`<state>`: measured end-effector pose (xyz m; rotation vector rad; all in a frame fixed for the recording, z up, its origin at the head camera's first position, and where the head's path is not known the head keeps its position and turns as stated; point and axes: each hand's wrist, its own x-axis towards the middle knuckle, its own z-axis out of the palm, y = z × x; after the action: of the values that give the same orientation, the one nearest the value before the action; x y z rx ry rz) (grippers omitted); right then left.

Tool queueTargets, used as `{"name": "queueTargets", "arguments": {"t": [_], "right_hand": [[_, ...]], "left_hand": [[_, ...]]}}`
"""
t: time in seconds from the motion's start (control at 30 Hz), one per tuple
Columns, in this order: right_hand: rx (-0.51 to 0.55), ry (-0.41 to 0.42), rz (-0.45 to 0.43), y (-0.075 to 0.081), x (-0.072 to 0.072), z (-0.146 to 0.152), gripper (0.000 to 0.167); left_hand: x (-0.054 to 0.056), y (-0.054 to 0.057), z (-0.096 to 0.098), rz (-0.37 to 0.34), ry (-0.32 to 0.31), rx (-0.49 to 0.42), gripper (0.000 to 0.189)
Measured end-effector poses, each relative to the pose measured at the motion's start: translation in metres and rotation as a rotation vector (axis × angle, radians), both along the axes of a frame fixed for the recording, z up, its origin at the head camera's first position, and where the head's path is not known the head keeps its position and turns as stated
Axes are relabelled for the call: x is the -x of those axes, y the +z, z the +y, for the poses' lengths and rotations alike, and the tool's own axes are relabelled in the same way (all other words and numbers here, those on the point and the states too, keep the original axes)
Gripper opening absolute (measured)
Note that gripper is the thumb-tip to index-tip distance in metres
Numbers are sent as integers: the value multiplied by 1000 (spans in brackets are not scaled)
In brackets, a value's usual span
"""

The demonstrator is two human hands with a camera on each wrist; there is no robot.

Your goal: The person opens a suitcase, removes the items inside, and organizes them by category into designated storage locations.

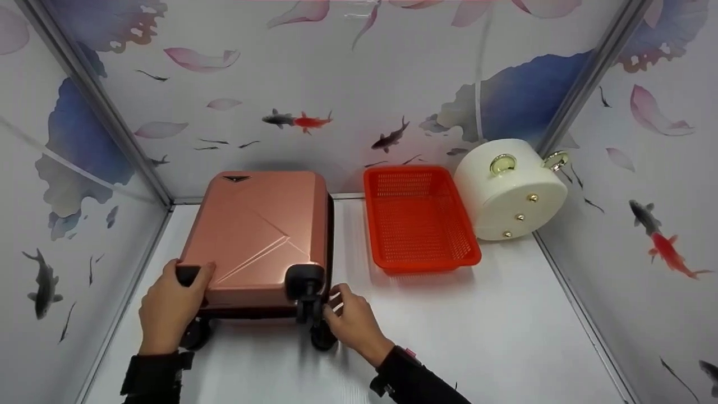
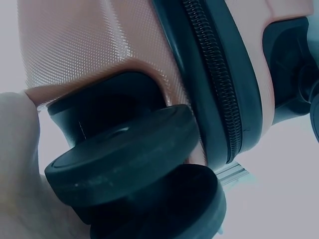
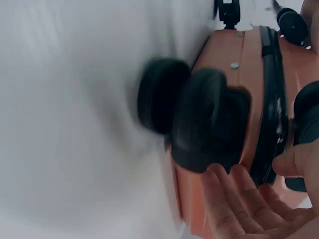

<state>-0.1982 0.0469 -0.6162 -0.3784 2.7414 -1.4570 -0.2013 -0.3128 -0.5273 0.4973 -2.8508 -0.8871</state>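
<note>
A rose-pink hard-shell suitcase lies flat on the white surface, with its black caster wheels toward me. My left hand grips its near left corner, the thumb over the top beside the black wheel housing. Close up in the left wrist view are a double wheel and the zipper. At the near right corner is my right hand. In the right wrist view its loosely extended fingers touch the shell below a wheel pair.
An orange-red plastic basket stands right of the suitcase. Beside it, a round cream-white case with gold rings and studs leans in the back right corner. Patterned walls enclose the back and both sides.
</note>
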Motion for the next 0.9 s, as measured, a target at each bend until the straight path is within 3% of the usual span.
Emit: {"name": "queueTargets", "arguments": {"t": [0.2,0.5,0.7,0.9], "right_hand": [[-26,0,-6,1,-12,-7,11],[48,55,-71,7,-22,-6,14],[-26,66,2,-4,-19,-10,13],[78,32,-67,-10,-19,-15,12]], "left_hand": [[0,0,3,4,5,14,117],[-4,-3,6,5,22,10,117],[-5,-4,7,35,33,5,114],[-6,-6,9,34,42,-8,114]]}}
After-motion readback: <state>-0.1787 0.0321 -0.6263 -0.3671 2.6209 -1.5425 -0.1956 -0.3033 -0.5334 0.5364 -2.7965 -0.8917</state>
